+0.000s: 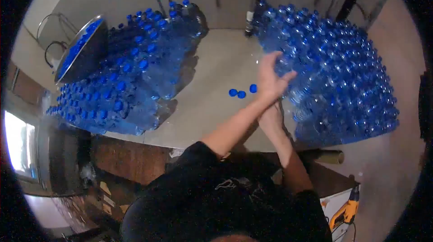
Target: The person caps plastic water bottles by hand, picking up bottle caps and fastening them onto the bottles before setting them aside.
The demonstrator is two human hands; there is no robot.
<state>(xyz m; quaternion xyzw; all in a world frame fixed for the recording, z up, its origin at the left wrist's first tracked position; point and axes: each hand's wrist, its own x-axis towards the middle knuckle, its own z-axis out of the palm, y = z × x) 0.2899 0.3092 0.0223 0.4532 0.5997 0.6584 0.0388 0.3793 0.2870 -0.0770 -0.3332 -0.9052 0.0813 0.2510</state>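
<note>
My left hand (272, 79) reaches over the inner edge of the right group of clear bottles (338, 70); its thumb and fingers are apart, with clear plastic behind the gap and nothing plainly gripped. Under and behind the left wrist is my right hand (271, 118), its fingers mostly hidden, so what it holds cannot be made out. Just left of the hands lie loose blue caps (241, 94) on the pale table (221, 57). The bottles on the right show no blue caps. The left group of bottles (149, 75) carries blue caps.
A metal bowl (100, 43) full of blue caps stands tilted in view at the upper left, beside the capped bottles. Below the table's right front edge are a tube end (331, 156) and an orange and black power tool (346, 210). A bright window is at far left.
</note>
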